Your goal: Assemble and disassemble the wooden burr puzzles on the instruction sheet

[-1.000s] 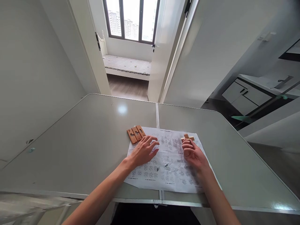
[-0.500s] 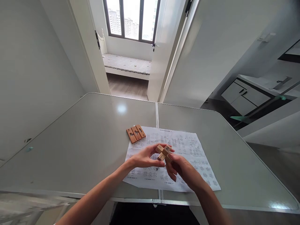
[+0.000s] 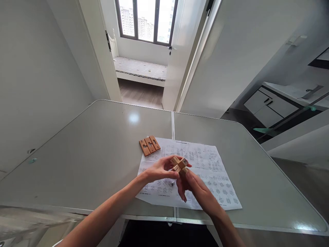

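Observation:
Several light wooden bars locked crosswise form a burr puzzle (image 3: 179, 164), held above the paper between both hands. My left hand (image 3: 161, 168) grips it from the left, thumb along the near side and fingers behind. From the right, my right hand (image 3: 194, 183) pinches its lower right end between thumb and fingers; some fingers hang below. The number 2 is readable on one bar's end. Beneath lies a printed instruction sheet (image 3: 218, 175) with rows of small diagrams. Beyond my left hand, three darker wooden puzzle pieces (image 3: 149, 145) with notches and numbers lie side by side, touching the sheet's corner.
The grey table (image 3: 102, 154) has a metal seam (image 3: 173, 125) running across its middle and rounded far corners. Past its far edge stand an open door (image 3: 180, 51) and a bed (image 3: 141, 68). A white cabinet (image 3: 267, 104) is at the right.
My right hand has shifted slightly left and its hanging fingers have curled nearer the left hand. The puzzle has turned a little. The three loose pieces stay in place.

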The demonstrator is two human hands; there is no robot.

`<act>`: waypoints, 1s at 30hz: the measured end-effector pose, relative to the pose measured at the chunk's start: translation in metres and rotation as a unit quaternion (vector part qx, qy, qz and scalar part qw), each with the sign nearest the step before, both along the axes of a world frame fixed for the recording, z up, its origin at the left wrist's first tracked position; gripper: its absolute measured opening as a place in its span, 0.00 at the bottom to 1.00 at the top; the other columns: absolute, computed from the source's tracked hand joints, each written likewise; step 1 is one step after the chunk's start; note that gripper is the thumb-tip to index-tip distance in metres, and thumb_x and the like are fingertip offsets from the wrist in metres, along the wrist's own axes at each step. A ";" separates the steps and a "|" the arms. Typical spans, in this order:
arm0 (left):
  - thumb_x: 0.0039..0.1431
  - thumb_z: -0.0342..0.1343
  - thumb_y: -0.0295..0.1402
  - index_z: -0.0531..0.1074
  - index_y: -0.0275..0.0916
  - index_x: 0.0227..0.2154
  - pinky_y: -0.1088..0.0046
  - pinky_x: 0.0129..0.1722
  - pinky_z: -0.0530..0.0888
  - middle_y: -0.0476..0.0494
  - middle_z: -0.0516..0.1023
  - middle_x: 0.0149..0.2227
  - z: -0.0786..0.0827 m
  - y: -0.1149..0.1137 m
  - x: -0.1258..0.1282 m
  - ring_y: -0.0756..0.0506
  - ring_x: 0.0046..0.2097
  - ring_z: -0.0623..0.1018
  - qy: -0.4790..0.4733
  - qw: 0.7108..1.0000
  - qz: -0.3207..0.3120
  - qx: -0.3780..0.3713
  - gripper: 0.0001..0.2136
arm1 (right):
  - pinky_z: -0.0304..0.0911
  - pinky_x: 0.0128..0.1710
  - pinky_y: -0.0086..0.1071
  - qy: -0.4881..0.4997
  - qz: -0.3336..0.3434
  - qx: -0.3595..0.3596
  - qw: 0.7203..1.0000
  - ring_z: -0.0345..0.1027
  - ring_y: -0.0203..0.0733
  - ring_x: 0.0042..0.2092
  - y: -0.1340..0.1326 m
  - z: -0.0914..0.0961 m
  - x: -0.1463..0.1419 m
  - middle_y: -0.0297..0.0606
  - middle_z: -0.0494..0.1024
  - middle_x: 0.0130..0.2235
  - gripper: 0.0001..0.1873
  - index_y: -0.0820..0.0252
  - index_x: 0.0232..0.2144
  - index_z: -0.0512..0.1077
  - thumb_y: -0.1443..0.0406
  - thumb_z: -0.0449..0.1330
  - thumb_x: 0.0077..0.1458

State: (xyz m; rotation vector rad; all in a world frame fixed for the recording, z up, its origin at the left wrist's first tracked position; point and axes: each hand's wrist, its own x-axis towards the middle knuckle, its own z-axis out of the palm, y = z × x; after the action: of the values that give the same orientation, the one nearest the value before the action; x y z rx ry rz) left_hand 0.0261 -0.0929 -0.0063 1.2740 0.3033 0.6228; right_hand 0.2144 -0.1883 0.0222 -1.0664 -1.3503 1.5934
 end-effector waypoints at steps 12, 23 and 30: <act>0.49 0.77 0.49 0.73 0.41 0.54 0.53 0.62 0.72 0.33 0.83 0.56 -0.005 -0.001 0.002 0.33 0.60 0.80 0.008 0.999 0.053 -0.001 0.33 | 0.60 0.30 0.35 -0.160 -0.182 0.095 0.966 0.60 0.40 0.25 -0.004 -0.021 -0.021 0.29 0.67 0.22 0.29 0.52 0.32 0.66 0.40 0.45 0.73; 0.54 0.76 0.44 0.73 0.41 0.56 0.49 0.66 0.68 0.30 0.81 0.59 -0.003 -0.001 -0.001 0.32 0.64 0.77 -0.019 1.000 0.017 0.012 0.30 | 0.56 0.27 0.31 0.012 -0.127 0.012 0.992 0.52 0.35 0.25 -0.006 -0.026 -0.018 0.26 0.58 0.26 0.26 0.55 0.36 0.68 0.41 0.52 0.72; 0.47 0.80 0.39 0.75 0.41 0.57 0.51 0.64 0.72 0.31 0.80 0.60 0.001 -0.003 -0.001 0.31 0.64 0.77 -0.034 0.997 -0.061 -0.020 0.34 | 0.55 0.25 0.32 0.181 0.038 -0.089 0.979 0.55 0.34 0.22 -0.003 -0.025 -0.002 0.29 0.65 0.25 0.21 0.57 0.36 0.73 0.46 0.61 0.68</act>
State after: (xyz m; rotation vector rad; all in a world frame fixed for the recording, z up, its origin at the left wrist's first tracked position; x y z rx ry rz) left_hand 0.0254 -0.0958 -0.0049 1.2202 0.1798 0.5509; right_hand 0.2122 -0.1910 -0.0027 -0.7823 -1.0278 1.8871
